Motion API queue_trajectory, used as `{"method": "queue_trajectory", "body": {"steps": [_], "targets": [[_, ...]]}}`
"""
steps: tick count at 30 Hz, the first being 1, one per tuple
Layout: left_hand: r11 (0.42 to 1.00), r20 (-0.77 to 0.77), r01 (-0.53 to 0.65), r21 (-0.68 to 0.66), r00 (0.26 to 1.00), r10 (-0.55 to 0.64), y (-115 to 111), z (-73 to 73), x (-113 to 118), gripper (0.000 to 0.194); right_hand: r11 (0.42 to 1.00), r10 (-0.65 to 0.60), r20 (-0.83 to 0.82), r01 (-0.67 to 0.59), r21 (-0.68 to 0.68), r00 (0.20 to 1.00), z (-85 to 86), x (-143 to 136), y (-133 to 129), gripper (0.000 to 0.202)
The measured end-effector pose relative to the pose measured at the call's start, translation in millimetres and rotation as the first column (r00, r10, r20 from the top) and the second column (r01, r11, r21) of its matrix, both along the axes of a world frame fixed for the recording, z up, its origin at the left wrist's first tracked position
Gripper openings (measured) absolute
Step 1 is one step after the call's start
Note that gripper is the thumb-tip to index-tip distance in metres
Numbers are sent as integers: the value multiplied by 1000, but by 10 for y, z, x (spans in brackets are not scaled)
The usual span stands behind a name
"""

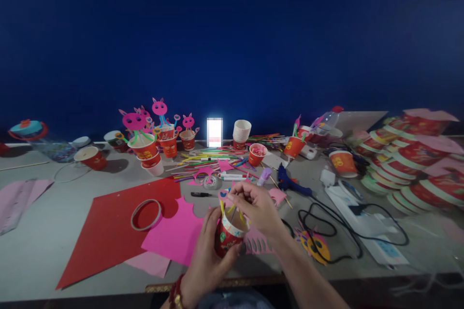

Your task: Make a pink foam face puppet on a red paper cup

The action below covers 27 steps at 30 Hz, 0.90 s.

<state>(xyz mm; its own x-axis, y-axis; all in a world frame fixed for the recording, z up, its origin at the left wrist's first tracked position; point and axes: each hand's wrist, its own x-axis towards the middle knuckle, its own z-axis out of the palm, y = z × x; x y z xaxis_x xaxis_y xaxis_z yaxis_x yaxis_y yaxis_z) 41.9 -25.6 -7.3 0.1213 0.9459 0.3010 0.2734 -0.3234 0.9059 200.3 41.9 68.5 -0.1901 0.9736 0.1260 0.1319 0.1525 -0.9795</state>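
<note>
My left hand (207, 251) is wrapped round a red paper cup (230, 237) with a patterned white rim, held near the table's front edge with its mouth tilted up. Yellow strips stand inside the cup, and a small pink round piece with a blue heart (223, 194) shows above its rim. Over the cup's mouth, the fingers of my right hand (255, 205) are pinched together beside that heart piece. What lies between these fingertips is too small to make out. Behind the hands lie a black pen (201, 194) and a clear tape roll (210, 182).
Red card (108, 231) and bright pink card (174, 236) lie left, with a tape ring (146, 215) on top. Decorated cups (145, 153) stand at the back. A blue glue gun (292, 183), black cable, power strip (362, 222) and stacked cups (409, 164) are right.
</note>
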Motion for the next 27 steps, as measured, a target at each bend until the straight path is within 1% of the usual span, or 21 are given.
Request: {"method": "queue_trajectory", "body": {"steps": [4,8,12,18,22,27], "targets": [[1000,-20,20,20,1000,-19,-3,-25,-9,72,1000,-5,26,4,13,1000,-2,-10,5,12],[998,-43,61,10,997,-60,-10,-58,-21,74,999,-20,66,18,38,998,-12,-17,11,13],[997,-31,72,-9,997,-72,-4,-86,-23,74,998,-39,104,34,49,994,-17,-19,12,12],[999,-28,38,3,999,-38,9,-61,-11,71,993,-55,151,38,112,987,1,-28,-10,12],[999,-34,53,9,998,-52,12,-37,-13,70,992,-60,155,42,121,986,2,-37,-11,11],[998,-69,52,25,996,-50,9,-58,-24,69,989,-77,183,52,137,980,10,-43,-12,11]]}}
